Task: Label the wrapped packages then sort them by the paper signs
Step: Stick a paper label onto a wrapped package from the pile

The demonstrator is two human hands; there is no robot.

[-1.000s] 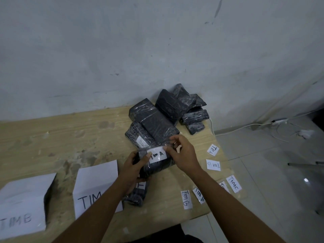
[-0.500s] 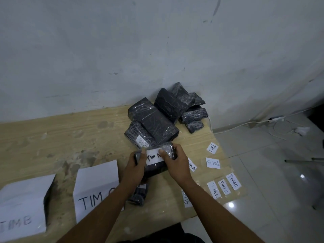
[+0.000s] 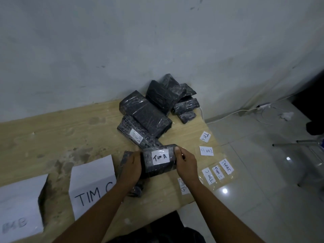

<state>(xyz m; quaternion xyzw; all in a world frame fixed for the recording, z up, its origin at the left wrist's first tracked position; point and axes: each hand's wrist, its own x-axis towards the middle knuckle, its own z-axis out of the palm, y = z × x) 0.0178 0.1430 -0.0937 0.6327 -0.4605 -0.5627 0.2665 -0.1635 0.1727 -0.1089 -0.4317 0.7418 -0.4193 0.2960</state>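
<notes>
2 paper signs (image 3: 93, 181), 6 loose labels (image 3: 206, 151), approx. 9 wrapped pkgs (image 3: 150, 120)

A worn pale wooden table (image 3: 52, 134) is set against a scuffed grey wall (image 3: 122, 41), beside glossy white floor tiles (image 3: 259, 204)

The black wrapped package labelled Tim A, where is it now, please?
Head view, centre: the package is gripped between the left hand and right hand, right of the white TIM C paper sign.

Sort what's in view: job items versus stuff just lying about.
Job:
Tim A package, gripped by left hand and right hand
pile of wrapped packages
loose labels
TIM C sign
second paper sign

Lying about:
white cable on the floor
crumpled white scrap
</notes>
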